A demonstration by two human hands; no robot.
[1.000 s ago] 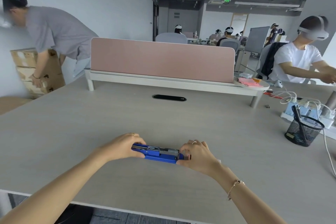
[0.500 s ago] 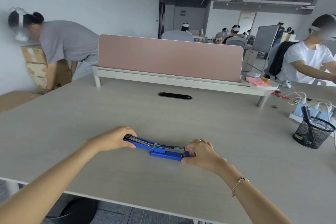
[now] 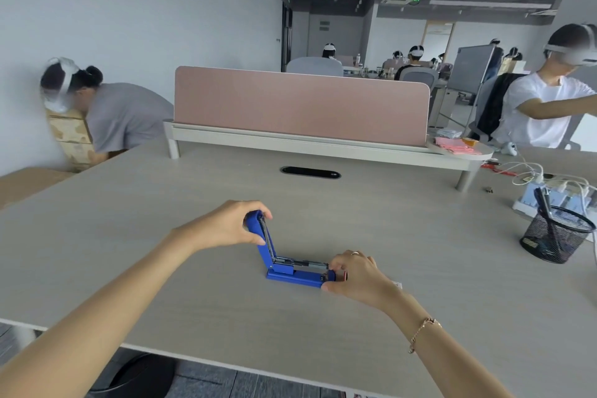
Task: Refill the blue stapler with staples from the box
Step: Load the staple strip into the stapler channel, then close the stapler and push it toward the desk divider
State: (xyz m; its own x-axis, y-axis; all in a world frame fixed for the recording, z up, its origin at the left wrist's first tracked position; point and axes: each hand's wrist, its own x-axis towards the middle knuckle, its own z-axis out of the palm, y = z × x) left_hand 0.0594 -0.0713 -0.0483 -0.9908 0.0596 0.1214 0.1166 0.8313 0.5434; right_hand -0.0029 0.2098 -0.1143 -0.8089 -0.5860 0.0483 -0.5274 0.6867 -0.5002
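Observation:
The blue stapler [image 3: 292, 275] lies on the pale wood desk [image 3: 193, 294] in front of me, with its top arm [image 3: 264, 239] swung up steeply to the left. Its metal staple channel is exposed along the base. My left hand [image 3: 232, 224] pinches the raised end of the top arm. At the stapler's right end, my right hand [image 3: 355, 275] grips the front of the base. A small white edge, perhaps the staple box [image 3: 396, 284], peeks out behind my right hand; most of it is hidden.
A black mesh pen holder [image 3: 554, 237] stands at the right, with a power strip and white cables [image 3: 549, 186] behind it. A pink divider [image 3: 300, 105] on a raised shelf crosses the desk's far side. Two people work at either side.
My left hand has lifted the stapler's top arm from nearly flat to steeply raised, opening the staple channel. My right hand kept holding the front end of the base.

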